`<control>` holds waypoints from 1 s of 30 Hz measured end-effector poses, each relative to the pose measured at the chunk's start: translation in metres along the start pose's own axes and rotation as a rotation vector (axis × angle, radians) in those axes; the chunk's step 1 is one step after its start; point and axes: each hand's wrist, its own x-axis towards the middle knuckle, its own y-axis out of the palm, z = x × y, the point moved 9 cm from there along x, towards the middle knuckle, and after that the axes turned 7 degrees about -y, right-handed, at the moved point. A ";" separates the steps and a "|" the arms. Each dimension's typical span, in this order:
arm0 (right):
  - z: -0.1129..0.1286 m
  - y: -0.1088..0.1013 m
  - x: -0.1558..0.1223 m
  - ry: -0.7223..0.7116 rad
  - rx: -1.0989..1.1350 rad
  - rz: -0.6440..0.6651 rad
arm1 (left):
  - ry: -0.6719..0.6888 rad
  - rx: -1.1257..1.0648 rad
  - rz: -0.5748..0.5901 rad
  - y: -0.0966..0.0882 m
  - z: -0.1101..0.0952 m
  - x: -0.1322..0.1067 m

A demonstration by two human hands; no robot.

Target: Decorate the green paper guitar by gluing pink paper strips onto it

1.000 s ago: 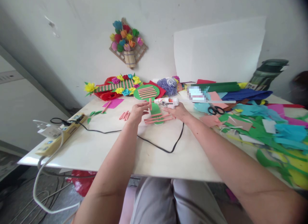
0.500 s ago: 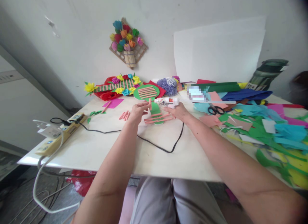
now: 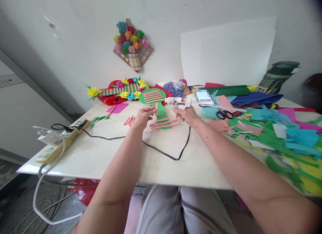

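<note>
My left hand (image 3: 144, 116) pinches a short pink paper roll (image 3: 156, 109) and holds it upright over the middle of the white table (image 3: 113, 153). My right hand (image 3: 188, 115) grips a white hot glue gun (image 3: 179, 102), its nozzle pointing left, a little apart from the roll. Between and below the hands lies a green paper shape (image 3: 161, 113) with pink rolls (image 3: 164, 124) stuck across its stem and its round top. A black cord (image 3: 163, 153) runs from the glue gun across the table.
A power strip (image 3: 65, 136) lies at the table's left edge with cables hanging off. Loose pink rolls (image 3: 129, 120) lie left of my hands. Scissors (image 3: 224, 115) and heaps of coloured paper scraps (image 3: 281, 133) cover the right side. Paper flower crafts (image 3: 120, 90) stand at the back.
My right hand has drawn the glue gun to the right, away from the pink roll. My left hand keeps the roll in the same place.
</note>
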 end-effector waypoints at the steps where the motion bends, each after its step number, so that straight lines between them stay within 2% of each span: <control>1: -0.001 0.001 0.000 0.005 -0.004 0.014 | 0.010 0.013 -0.014 -0.001 -0.001 0.000; 6: -0.003 0.006 0.000 0.005 -0.035 0.052 | 0.079 0.085 -0.075 -0.006 -0.007 0.001; 18: 0.006 0.007 -0.001 -0.058 -0.256 0.070 | 0.111 0.136 -0.071 -0.005 -0.009 0.000; 23: 0.005 0.007 0.000 -0.062 -0.250 0.066 | 0.112 0.145 -0.074 -0.004 -0.011 -0.001; 30: -0.003 0.006 0.000 0.007 -0.184 0.058 | 0.103 0.147 -0.082 -0.005 -0.011 -0.002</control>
